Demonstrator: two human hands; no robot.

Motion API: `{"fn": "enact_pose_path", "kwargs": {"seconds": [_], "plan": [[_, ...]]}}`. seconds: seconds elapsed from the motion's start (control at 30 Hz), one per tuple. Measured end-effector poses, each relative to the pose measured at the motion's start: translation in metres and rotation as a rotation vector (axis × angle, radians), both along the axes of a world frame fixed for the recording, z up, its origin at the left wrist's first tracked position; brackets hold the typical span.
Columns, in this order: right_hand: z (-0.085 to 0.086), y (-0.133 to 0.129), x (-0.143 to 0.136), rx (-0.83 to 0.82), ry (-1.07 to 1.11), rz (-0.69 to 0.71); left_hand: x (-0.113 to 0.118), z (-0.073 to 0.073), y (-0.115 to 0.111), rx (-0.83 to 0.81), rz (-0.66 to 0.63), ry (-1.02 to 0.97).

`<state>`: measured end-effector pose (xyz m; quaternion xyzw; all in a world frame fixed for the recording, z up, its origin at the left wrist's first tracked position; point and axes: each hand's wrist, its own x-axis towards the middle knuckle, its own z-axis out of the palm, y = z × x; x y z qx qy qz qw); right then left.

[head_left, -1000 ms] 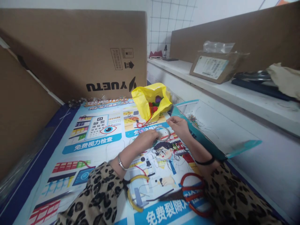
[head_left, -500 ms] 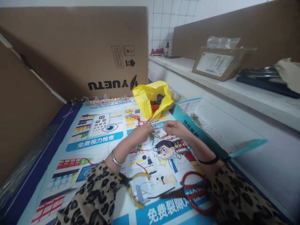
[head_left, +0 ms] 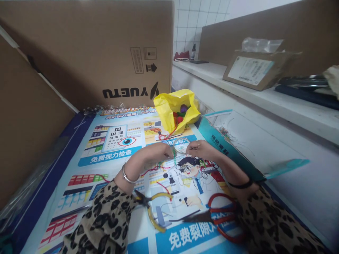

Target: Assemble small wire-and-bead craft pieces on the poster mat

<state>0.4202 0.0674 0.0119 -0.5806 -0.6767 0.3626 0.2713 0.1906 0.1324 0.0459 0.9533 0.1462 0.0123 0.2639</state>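
Note:
A thin round ring [head_left: 181, 145] is held up over the printed sheet [head_left: 111, 143]. My right hand [head_left: 199, 149] pinches its right edge. Beside its left edge my left hand [head_left: 162, 151] is closed, with a short green thread [head_left: 174, 155] at its fingertips; the ring's contact with these fingers is unclear. Red thread [head_left: 156, 169] lies beneath my left hand. Yellow-handled pliers [head_left: 156, 211] lie by my left sleeve, and red-handled scissors [head_left: 215, 217] by my right sleeve.
A yellow bag [head_left: 165, 113] with coloured balls of thread stands beyond my hands. At the right is a teal-edged open box [head_left: 238, 141] with wire scraps. A large cardboard box [head_left: 87, 53] stands behind, and a ledge [head_left: 212, 68] bears a parcel [head_left: 249, 70].
My left hand has moved slightly left and down, apart from the ring's left edge. The ring, still in my right hand, is tilted a little differently. The whole view has shifted slightly.

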Motion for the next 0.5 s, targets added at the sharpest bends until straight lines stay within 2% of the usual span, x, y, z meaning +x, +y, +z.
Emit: {"fn": "enact_pose_path", "kwargs": {"seconds": [0.1, 0.3, 0.5], "plan": [[0.001, 0.0, 0.0, 0.031, -0.036, -0.046, -0.003, 0.0, 0.003, -0.079, -0.018, 0.11], [-0.001, 0.002, 0.004, 0.083, -0.102, -0.121, -0.005, 0.001, 0.003, -0.114, 0.079, 0.253], [-0.002, 0.004, 0.006, 0.103, -0.137, -0.142, -0.011, 0.011, 0.005, -0.15, 0.109, 0.31]]}}
